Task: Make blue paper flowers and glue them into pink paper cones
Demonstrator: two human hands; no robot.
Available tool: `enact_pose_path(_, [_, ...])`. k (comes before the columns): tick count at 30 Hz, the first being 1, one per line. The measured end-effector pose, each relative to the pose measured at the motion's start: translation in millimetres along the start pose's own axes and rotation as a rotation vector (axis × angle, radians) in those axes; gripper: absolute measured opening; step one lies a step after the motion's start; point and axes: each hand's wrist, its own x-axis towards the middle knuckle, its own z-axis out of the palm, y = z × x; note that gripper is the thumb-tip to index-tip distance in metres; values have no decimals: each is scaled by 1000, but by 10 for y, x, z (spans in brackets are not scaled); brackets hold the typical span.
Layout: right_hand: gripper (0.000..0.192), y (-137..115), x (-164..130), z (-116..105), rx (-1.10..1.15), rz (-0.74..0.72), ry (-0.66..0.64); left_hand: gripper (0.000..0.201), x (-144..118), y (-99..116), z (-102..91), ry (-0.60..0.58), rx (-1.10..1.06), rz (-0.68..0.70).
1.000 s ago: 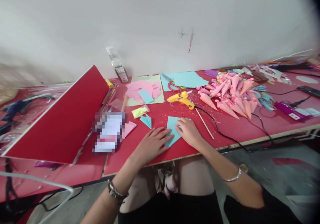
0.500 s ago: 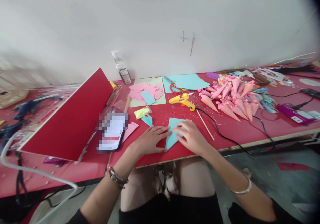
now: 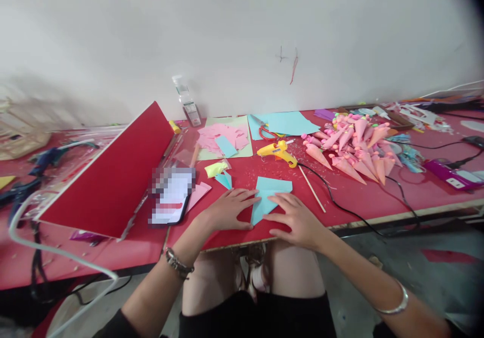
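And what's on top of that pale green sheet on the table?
Pink paper pieces are spread on the pale green sheet, with a small blue piece lying over some of them. They cover the sheet's middle, so what's underneath can't be seen.

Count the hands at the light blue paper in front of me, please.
2: the left hand at the left edge of the light blue paper, the right hand at its lower right edge. No others show.

On the bench [image 3: 244, 171], from the paper [image 3: 267, 186] at the fingers [image 3: 242, 194]: phone [image 3: 174, 192] at nine o'clock, glue gun [image 3: 279, 149] at twelve, cones [image 3: 351, 145] at two.
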Motion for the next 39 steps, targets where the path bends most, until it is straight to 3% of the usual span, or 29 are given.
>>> enact_pose_path(6, [33,272,-140,-136,-94,186,31,70,-5,17,-40,-68,-21,-23])
enact_pose_path(11, [34,444,-234,-170,-181,232,55,70,-9,26,-44,-69,-26,-28])
enact_pose_path(18, [38,461,-226,-160,-335,254,51,68,-8,34,-51,-57,-14,-10])
enact_pose_path(25, [42,267,-181,-2,-215,125,-8,71,16,207,-85,23,30,-7])
enact_pose_path(28, [46,78,-192,107,-188,155,-11,69,13,426,22,141,50,10])
enact_pose_path(33, [51,-217,-217,156,-142,215,17,68,-48,723,276,282,55,-83])
enact_pose_path(36, [35,-246,-237,88,10,152,-3,71,-126,755,329,284,35,-85])
enact_pose_path(39, [41,-141,-285,15,52,43,-36,74,-190,723,328,278,91,-91])
